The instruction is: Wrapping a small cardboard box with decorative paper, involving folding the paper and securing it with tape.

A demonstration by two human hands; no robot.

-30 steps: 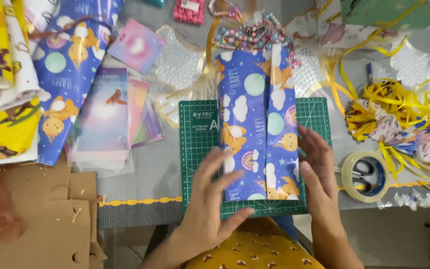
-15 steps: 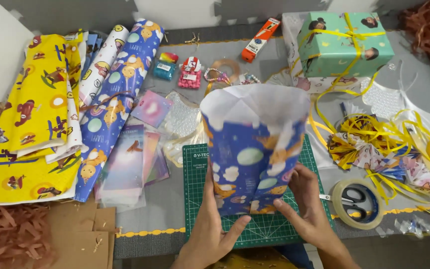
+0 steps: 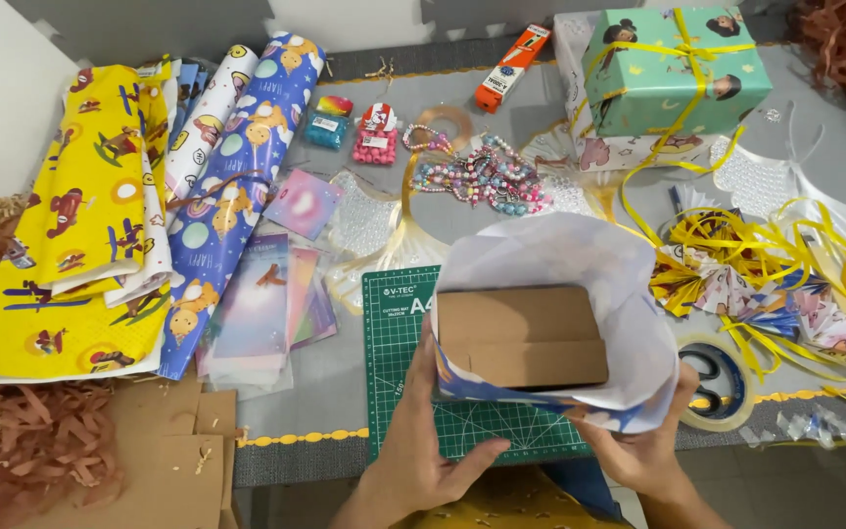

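On the green cutting mat [image 3: 396,364] at the near edge of the table [image 3: 345,392], the paper-wrapped cardboard box [image 3: 523,336] now stands on end with its open mouth toward the camera. A second ago it lay flat under both palms, and half a second ago it was being lifted upright. The white inside of the blue patterned wrapping paper [image 3: 550,257] now flares above the box like a sleeve, its top end unfolded, so that end is not closed.

The left hand [image 3: 425,453] presses the box's left side, and its grip is clamped on box and paper. The right hand [image 3: 650,443] holds the lower right corner the same way.

Inside the sleeve only the brown box shows; what the box holds is hidden. The wrapped green gift box [image 3: 676,71] with a yellow ribbon sits closed at the far right.
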